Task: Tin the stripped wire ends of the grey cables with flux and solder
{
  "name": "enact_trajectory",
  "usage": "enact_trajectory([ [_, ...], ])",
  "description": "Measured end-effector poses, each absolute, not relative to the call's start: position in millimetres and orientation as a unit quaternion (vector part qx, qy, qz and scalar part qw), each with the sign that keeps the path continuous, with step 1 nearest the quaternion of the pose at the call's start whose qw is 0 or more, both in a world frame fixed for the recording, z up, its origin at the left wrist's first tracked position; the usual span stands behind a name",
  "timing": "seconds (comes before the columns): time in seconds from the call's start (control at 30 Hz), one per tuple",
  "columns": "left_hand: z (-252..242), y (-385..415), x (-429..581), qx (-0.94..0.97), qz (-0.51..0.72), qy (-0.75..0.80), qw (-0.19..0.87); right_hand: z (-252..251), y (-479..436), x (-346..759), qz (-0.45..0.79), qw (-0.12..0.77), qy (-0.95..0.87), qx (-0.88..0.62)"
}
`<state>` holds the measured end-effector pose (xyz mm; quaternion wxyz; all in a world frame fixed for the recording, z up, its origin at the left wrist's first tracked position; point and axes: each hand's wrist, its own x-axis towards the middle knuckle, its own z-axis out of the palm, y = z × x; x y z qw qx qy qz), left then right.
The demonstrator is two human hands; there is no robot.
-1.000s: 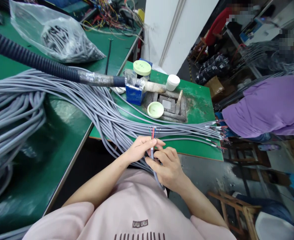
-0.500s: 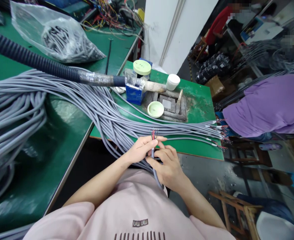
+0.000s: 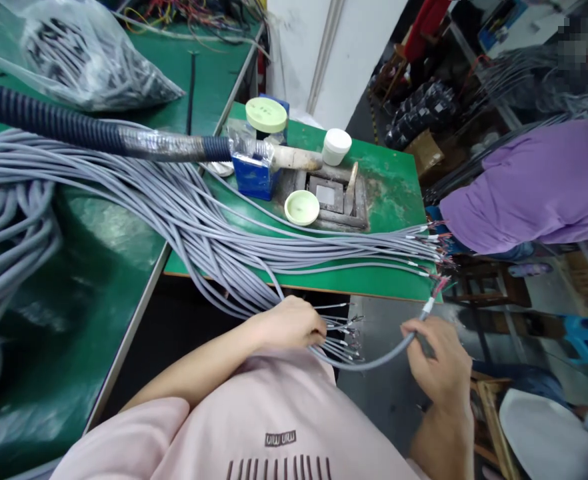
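Note:
My right hand (image 3: 439, 357) is closed round a grey cable (image 3: 384, 361) just below its white-banded end, where red and other thin wires fan out. My left hand (image 3: 294, 323) is curled at the table's front edge, over grey cables; its fingertips are partly hidden, and what they hold I cannot make out. Several stripped cable ends (image 3: 347, 333) stick out just right of my left hand. A thick bundle of grey cables (image 3: 294, 250) runs across the green table, with its stripped ends at the right edge.
A ribbed dark hose (image 3: 99, 137) reaches over the table to a blue box (image 3: 254, 177). Beyond the bundle stand a green dish (image 3: 302, 207), a white tub (image 3: 337, 147) and a soldering pot (image 3: 327, 195). A person in a purple top (image 3: 529, 190) sits at right.
My right hand has moved right with the cable end, away from my left hand. My left hand has shifted slightly down and its fingers have curled. The view has shifted a little.

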<state>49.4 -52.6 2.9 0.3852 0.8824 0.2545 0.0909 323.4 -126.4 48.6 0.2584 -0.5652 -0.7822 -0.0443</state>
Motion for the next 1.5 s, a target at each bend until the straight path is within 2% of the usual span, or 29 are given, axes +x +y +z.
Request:
enact_trajectory([
  [0.07,3,-59,53,0.89,0.041,0.253,0.378,29,-137,338,0.033,0.134,-0.769,-0.624],
  [0.13,3,-60,56,0.895,0.048,0.25,0.366,7,-143,343,0.141,0.018,-0.733,-0.665],
  [0.2,1,-57,58,0.901,0.107,0.253,0.336,-9,-145,338,0.205,-0.005,-0.709,-0.674],
  [0.3,-2,-44,60,0.889,0.199,0.339,0.232,-19,-137,316,0.264,0.074,-0.717,-0.641],
  [0.43,-5,-28,62,0.864,0.188,0.45,0.125,-19,-119,278,0.393,0.137,-0.703,-0.576],
  [0.57,-9,-22,68,0.868,0.174,0.454,0.103,-28,-100,249,0.535,0.215,-0.628,-0.523],
  [0.7,-13,-24,68,0.865,0.199,0.436,0.147,-34,-81,242,0.642,0.367,-0.45,-0.5],
  [0.83,-13,-28,65,0.845,0.244,0.423,0.218,-24,-67,256,0.609,0.523,-0.328,-0.499],
  [0.9,-12,-29,63,0.838,0.262,0.415,0.237,-17,-67,266,0.568,0.563,-0.325,-0.504],
  [0.97,-10,-31,61,0.827,0.286,0.413,0.252,-14,-69,272,0.568,0.534,-0.37,-0.505],
  [1.07,-5,-33,58,0.804,0.328,0.402,0.29,-14,-74,276,0.62,0.444,-0.416,-0.496],
  [1.1,-3,-34,56,0.799,0.335,0.393,0.307,-14,-74,276,0.622,0.448,-0.406,-0.497],
  [1.17,-1,-35,50,0.802,0.322,0.37,0.341,-11,-72,279,0.58,0.523,-0.362,-0.509],
  [1.27,1,-37,42,0.828,0.245,0.341,0.371,5,-66,288,0.426,0.67,-0.311,-0.522],
  [1.33,1,-37,40,0.839,0.205,0.327,0.383,17,-65,292,0.329,0.716,-0.327,-0.522],
  [1.4,2,-37,41,0.823,0.215,0.321,0.416,27,-69,288,0.291,0.677,-0.402,-0.544],
  [1.5,4,-36,47,0.724,0.313,0.34,0.512,30,-80,269,0.325,0.462,-0.569,-0.598],
])
